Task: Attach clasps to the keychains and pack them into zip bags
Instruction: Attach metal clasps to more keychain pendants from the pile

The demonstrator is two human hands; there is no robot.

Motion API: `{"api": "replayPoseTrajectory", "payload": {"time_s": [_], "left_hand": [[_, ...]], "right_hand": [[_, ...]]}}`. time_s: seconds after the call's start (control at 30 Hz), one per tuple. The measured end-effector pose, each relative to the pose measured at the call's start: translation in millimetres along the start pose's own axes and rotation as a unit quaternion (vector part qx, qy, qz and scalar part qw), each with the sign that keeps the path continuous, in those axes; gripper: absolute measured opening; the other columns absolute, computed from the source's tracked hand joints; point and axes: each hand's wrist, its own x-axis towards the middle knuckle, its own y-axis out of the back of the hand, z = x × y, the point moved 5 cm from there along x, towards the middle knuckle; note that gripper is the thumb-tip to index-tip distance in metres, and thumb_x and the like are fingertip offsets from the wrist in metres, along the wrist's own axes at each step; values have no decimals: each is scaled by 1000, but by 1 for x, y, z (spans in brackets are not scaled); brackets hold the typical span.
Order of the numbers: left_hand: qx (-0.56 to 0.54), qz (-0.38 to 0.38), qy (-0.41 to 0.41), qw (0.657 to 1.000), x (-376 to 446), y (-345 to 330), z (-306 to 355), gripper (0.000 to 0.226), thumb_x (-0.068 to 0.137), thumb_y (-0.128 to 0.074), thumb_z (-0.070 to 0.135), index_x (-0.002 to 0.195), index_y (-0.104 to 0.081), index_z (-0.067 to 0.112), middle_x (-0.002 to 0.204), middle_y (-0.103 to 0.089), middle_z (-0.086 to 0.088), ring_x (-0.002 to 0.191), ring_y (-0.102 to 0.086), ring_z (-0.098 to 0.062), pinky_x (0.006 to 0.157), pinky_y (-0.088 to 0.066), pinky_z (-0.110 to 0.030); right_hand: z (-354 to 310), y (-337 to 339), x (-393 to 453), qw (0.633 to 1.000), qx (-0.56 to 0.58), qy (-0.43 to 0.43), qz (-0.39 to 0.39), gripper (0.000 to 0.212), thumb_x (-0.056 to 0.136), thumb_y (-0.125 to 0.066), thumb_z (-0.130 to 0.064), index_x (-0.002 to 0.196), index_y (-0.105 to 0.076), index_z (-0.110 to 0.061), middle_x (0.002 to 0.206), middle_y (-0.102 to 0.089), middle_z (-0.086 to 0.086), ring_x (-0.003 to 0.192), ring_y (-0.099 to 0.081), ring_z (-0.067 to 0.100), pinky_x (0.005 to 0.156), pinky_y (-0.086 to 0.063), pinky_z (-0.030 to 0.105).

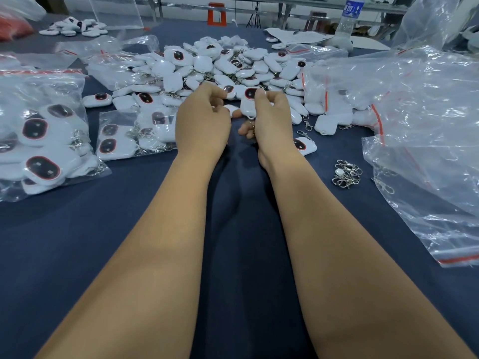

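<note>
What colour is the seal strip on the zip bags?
Red, on clear plastic; the head view shows it on the empty zip bag at right.

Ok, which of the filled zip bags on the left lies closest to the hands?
The smaller filled zip bag, just beside the left hand. The bigger filled bag lies further out, at the table's left edge.

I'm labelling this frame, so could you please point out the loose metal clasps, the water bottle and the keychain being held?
Loose metal clasps (346,173), head view, middle of the heap.
Water bottle (348,18), head view, its label.
Held keychain (248,103), head view, white body.
</note>
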Motion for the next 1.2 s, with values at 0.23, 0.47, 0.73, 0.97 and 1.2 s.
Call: {"api": "replayPoseTrajectory", "payload": {"time_s": [0.23,0.47,0.73,0.97,1.2], "left_hand": [[271,-80,-30,959,-2,-13,-8,38,86,-58,19,123,-55,10,122,-57,-16,111,-53,-35,75,-35,-32],[246,-51,10,968,0,-2,-6,9,84,-53,12,80,-57,5,72,-54,-10,78,-51,-34,59,-30,-32],[68,-28,37,997,-4,3,1,18,80,-56,13,80,-73,11,74,-69,-13,76,-64,-34,69,-54,-40],[-112,29,98,988,0,9,-5,21,81,-55,14,84,-73,23,68,-66,4,63,-58,-20,66,-51,-35],[-86,84,52,991,0,14,4,23,82,-54,12,90,-71,26,84,-68,13,76,-61,-1,68,-48,-13]], "right_hand": [[1,-2,1,999,-30,-14,-26,10,97,-52,-16,88,-52,-14,80,-63,7,51,-50,11,50,-38,22],[-10,-5,-6,995,9,89,-44,11,93,-65,-16,102,-66,-21,72,-60,-12,70,-55,2,71,-45,15],[-9,-8,-6,980,183,-6,-78,7,100,-55,-13,96,-58,-9,83,-65,6,63,-68,14,63,-55,23],[-5,-18,-8,977,158,-48,-133,13,101,-50,-10,110,-55,-2,91,-67,12,75,-68,17,84,-56,30],[-3,-25,-14,988,20,-51,-142,22,93,-46,9,112,-55,3,91,-62,17,70,-61,22,69,-57,31]]}}
